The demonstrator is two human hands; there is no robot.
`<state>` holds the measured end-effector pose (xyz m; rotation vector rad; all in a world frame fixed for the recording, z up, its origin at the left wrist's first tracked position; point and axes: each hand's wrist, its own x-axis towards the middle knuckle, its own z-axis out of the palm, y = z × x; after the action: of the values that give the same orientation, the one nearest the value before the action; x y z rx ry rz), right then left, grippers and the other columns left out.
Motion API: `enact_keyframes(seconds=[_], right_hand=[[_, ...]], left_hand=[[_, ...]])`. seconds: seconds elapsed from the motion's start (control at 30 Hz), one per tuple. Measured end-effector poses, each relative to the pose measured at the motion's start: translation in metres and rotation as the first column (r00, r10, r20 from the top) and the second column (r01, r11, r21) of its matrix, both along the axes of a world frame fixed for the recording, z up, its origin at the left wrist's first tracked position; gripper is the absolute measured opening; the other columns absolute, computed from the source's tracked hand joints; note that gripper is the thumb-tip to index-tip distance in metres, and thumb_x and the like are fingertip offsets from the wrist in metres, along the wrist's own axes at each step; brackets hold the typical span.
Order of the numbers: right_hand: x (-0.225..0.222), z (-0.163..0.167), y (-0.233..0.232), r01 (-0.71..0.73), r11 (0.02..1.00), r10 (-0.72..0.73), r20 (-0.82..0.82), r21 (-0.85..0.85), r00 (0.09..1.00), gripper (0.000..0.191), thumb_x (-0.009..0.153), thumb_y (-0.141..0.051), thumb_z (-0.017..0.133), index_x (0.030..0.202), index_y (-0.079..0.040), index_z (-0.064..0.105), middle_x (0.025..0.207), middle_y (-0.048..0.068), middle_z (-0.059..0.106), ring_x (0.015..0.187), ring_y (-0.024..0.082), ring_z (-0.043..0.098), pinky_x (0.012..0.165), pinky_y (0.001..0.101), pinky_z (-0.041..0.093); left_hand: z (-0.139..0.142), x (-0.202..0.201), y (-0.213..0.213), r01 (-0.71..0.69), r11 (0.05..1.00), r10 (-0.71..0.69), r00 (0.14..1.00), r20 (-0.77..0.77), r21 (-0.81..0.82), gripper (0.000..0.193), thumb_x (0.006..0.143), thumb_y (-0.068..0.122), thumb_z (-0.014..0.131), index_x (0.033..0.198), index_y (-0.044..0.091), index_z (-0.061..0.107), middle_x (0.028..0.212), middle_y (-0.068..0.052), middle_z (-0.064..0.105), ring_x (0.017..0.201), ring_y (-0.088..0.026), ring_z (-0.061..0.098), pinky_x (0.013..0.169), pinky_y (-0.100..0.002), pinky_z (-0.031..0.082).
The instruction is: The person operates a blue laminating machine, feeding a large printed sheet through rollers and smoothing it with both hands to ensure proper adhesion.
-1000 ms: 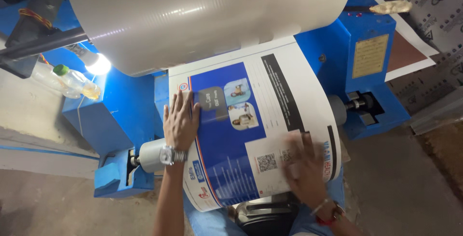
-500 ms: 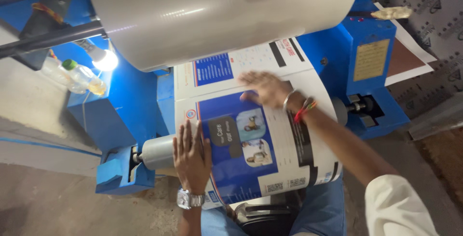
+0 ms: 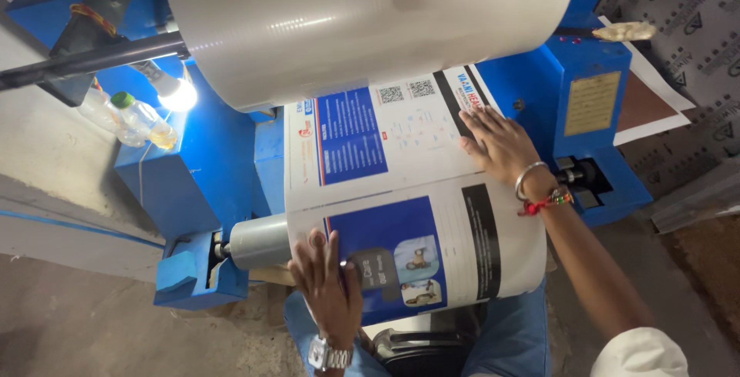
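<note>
Glossy printed film (image 3: pixel 408 192), smooth metal roller (image 3: pixel 258 242), painted blue frame (image 3: pixel 200 184).

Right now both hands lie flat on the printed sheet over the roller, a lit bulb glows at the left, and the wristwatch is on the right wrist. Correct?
Not quite. The watch is on the left wrist; the right wrist wears a bangle and a red thread. The head view shows it. The rest holds: left hand and right hand lie flat on the sheet over the roller, and the bulb glows at the left.
</note>
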<state>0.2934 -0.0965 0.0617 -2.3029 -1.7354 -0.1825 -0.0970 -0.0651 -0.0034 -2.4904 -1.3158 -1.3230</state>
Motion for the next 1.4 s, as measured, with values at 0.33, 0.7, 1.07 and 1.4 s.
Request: enact_keyframes(seconds=[0.33, 0.7, 1.07, 1.4], right_hand=[[-0.059, 0.004, -0.065, 0.003, 0.969, -0.005, 0.007, 0.246, 1.0, 0.061, 0.101, -0.05, 0.039, 0.152, -0.017, 0.044, 0.156, 0.013, 0.046, 0.147, 0.03, 0.035, 0.112, 0.0492, 0.033], [-0.107, -0.027, -0.124, 0.021, 0.915, -0.013, -0.023, 0.402, 1.0, 0.061, 0.1, -0.041, 0.056, 0.152, -0.011, 0.046, 0.155, 0.015, 0.047, 0.147, 0.033, 0.038, 0.114, 0.0478, 0.037], [-0.122, -0.129, -0.157, 0.032, 0.772, -0.085, 0.054, 0.635, 0.995, 0.055, 0.094, -0.033, 0.06, 0.143, -0.009, 0.055, 0.15, 0.016, 0.051, 0.145, 0.036, 0.039, 0.119, 0.0503, 0.03], [-0.154, -0.201, -0.185, 0.145, 0.737, -0.128, -0.075, 0.66, 0.989, 0.057, 0.097, -0.023, 0.057, 0.15, -0.006, 0.042, 0.161, 0.021, 0.033, 0.155, 0.042, 0.02, 0.123, 0.058, 0.019]], left_hand=[[0.063, 0.066, 0.103, 0.278, 0.944, -0.311, 0.93, -0.196, -0.176, 0.045, 0.104, 0.04, 0.047, 0.142, 0.021, 0.058, 0.152, -0.013, 0.05, 0.144, -0.033, 0.041, 0.12, -0.054, 0.022], [0.06, 0.047, 0.216, 0.111, 0.919, -0.214, 0.947, -0.241, -0.377, 0.046, 0.1, 0.044, 0.047, 0.143, 0.031, 0.056, 0.159, -0.003, 0.042, 0.151, -0.031, 0.028, 0.123, -0.056, 0.015], [0.085, 0.12, 0.114, 0.559, 0.755, -0.656, 0.624, -0.425, -0.344, 0.047, 0.101, 0.044, 0.051, 0.146, 0.032, 0.048, 0.167, -0.01, 0.024, 0.154, -0.034, 0.016, 0.121, -0.061, 0.011], [0.078, 0.182, 0.157, 0.623, 0.673, -0.735, 0.501, -0.457, -0.399, 0.053, 0.105, 0.048, 0.036, 0.155, 0.03, 0.04, 0.165, -0.008, 0.033, 0.152, -0.029, 0.026, 0.123, -0.053, 0.022]])
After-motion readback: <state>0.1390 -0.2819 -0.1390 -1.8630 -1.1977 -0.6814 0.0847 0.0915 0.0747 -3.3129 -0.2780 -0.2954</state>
